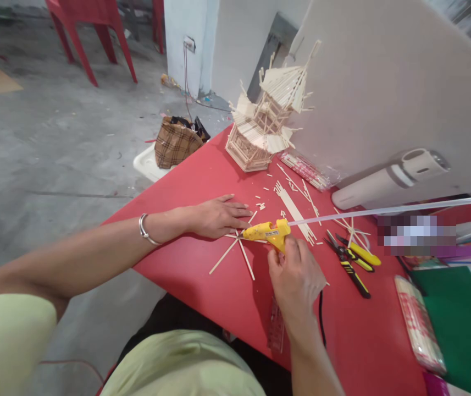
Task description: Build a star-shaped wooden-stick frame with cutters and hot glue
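Glue work is going on at the middle of the frame: the right hand [297,278] is wrapping closed around the handle of a yellow hot glue gun [267,232], whose long axis is lying nearly level across the picture, nozzle pointing left and a clear glue stick [392,209] trailing out of its back toward the right edge. The nozzle is sitting at the hub of a star of thin wooden sticks [235,250] lying flat on the red table [202,275], the sticks fanning out toward lower left and lower right. The left hand [216,217] is lying flat, fingers stretched and gripping nothing, pressing on the star's upper side just left of the nozzle. Judging by this, the star is only being joined at its centre and is far from finished. Right of centre, yellow-handled cutters [353,261] are lying beside loose cut sticks [295,206]. Further up, at upper centre, a tiered stick pagoda model [266,118] is standing largely built, its roofs and base already assembled.
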### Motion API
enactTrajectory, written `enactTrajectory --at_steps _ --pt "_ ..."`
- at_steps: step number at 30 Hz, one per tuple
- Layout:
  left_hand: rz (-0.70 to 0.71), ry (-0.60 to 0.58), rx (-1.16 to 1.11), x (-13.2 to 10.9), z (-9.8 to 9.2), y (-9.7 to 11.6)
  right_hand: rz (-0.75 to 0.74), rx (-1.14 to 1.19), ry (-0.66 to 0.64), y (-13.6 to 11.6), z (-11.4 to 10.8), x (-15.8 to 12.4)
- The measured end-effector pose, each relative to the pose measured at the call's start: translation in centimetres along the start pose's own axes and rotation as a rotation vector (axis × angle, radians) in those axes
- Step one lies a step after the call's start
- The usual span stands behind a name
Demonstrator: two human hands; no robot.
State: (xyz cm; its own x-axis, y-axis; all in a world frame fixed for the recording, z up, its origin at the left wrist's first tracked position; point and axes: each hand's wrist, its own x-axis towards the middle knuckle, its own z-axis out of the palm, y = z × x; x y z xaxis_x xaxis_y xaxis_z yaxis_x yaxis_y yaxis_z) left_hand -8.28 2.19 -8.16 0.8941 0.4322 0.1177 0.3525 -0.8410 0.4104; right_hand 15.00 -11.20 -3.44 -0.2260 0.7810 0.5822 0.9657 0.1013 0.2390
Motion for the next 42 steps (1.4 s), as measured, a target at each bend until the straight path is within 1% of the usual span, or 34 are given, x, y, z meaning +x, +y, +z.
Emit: enactTrajectory --at_steps 2,8,16,21,27,42 --pt "0.004 0.0 0.003 -0.02 0.07 -0.04 0.001 0.0 0.006 -0.04 0.07 0.05" --pt "0.027 0.049 -0.011 -0.02 0.21 -0.13 -0.003 -0.018 0.007 -0.07 0.18 0.08" --pt "0.001 0.002 0.048 0.04 0.33 -0.14 -0.002 -0.004 -0.019 0.52 -0.14 -0.55" --pt "0.011 0.0 0.041 0.03 0.14 -0.06 -0.003 0.011 0.01 0.18 -0.12 -0.09" --pt "0.004 -0.011 0.037 0.03 0.09 -0.06 0.01 0.017 -0.008 -0.03 0.23 0.0" --pt "0.021 0.029 -0.01 0.01 0.25 -0.23 0.009 0.014 -0.002 0.0 0.26 -0.24"
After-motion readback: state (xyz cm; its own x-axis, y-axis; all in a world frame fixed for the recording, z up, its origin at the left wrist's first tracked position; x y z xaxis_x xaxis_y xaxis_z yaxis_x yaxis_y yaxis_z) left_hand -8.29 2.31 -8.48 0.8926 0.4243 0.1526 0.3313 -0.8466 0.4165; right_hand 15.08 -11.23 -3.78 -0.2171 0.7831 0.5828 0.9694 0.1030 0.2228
